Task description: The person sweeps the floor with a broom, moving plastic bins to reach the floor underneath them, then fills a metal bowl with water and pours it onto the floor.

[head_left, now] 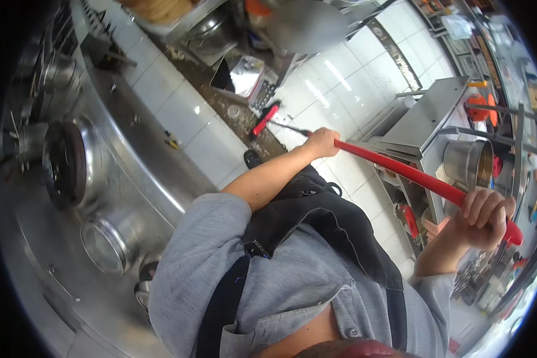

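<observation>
Long-handled floor tool in use, seen from above. The left hand (pixel 323 143) encircles the red handle (pixel 402 170) towards its lower part, the fingers curled closed around it. The right hand (pixel 485 218) grips the same handle near its upper end, the fingers likewise wrapped round, with a short red tip protruding beyond them. The handle slopes across the front of the grey shirt (pixel 304 274) and dark apron (pixel 340 224). Beyond the left hand, a thin dark shaft (pixel 289 127) joins the red tool head (pixel 265 119), which lies at the edge of a dark, soiled floor strip (pixel 226 110) (whether it bears bristles or a blade cannot be told). White tiles (pixel 334 83) flank the strip; a dark shoe (pixel 252 158) shows near the tool head, and a rectangular container (pixel 238 77) stands just beyond it. At the left of the view, a steel worktop (pixel 146 173) carries round metal vessels (pixel 104 241); at the right, a large steel pot (pixel 464 161) stands beside a grey cabinet (pixel 426 116).
</observation>
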A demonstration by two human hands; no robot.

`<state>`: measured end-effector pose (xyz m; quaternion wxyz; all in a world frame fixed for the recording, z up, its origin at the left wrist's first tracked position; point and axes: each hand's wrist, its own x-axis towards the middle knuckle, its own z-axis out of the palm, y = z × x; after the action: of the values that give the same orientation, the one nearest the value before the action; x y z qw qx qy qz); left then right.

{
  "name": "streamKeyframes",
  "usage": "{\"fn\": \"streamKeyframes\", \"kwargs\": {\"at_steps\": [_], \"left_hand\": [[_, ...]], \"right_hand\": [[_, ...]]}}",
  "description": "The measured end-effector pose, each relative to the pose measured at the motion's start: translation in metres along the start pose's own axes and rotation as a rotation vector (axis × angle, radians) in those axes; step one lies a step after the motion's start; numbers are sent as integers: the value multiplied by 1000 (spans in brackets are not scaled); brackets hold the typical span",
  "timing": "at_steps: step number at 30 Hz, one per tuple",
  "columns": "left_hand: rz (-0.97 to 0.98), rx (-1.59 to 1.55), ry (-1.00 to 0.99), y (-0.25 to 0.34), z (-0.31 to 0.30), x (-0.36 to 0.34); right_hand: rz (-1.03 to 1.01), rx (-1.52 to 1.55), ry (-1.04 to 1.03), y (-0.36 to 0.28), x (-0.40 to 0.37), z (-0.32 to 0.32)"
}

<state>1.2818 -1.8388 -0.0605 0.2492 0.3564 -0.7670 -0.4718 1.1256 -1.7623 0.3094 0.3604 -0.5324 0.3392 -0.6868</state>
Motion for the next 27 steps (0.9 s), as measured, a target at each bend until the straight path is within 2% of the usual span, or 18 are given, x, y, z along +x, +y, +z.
{"fn": "streamKeyframes", "kwargs": {"at_steps": [2, 4, 8, 9, 10, 11, 13, 14, 16, 17, 18, 19, 20, 22, 23, 24, 26, 27], "left_hand": [[85, -76, -105, 15, 13, 4], [178, -125, -125, 45, 19, 13], [258, -126, -309, 73, 21, 60], [296, -97, -401, 68, 24, 77], [331, -68, -495, 62, 28, 97], [370, -71, -523, 35, 45, 119], [410, 24, -478, -25, 82, 156], [430, 106, -417, -40, 94, 172], [95, 71, -408, -18, 96, 206], [200, 19, -311, -12, 104, 226], [305, -36, -213, -6, 113, 246], [292, -26, -233, 12, 116, 268], [280, -16, -249, 33, 118, 288], [270, 26, -299, 56, 126, 325], [260, 68, -333, 64, 129, 337], [270, 79, -336, 72, 131, 346], [283, 64, -292, 82, 134, 359], [289, 73, -295, 84, 136, 364]], "right_hand": [[-8, 0, 21, -23, 4, -15], [-92, -61, 55, -50, 6, -35], [-334, -114, -127, -73, 4, -51], [-382, -125, -158, -64, 1, -51], [-330, -85, -292, -50, 1, -58], [-231, -193, -270, -35, 2, -49], [-68, -224, -328, 11, -8, -59], [-127, -229, -340, 32, -4, -59], [-264, -360, -183, 65, -2, -79], [-314, -426, -89, 81, 1, -97], [-478, -434, 3, 101, 11, -122], [-377, -561, 182, 106, 15, -138], [-385, -675, 253, 123, 18, -160], [-333, -789, 287, 148, 22, -192], [-224, -736, 301, 164, 20, -206], [-237, -734, 311, 175, 22, -216], [-78, -852, 356, 192, 27, -228], [-85, -848, 364, 196, 30, -235]]}}
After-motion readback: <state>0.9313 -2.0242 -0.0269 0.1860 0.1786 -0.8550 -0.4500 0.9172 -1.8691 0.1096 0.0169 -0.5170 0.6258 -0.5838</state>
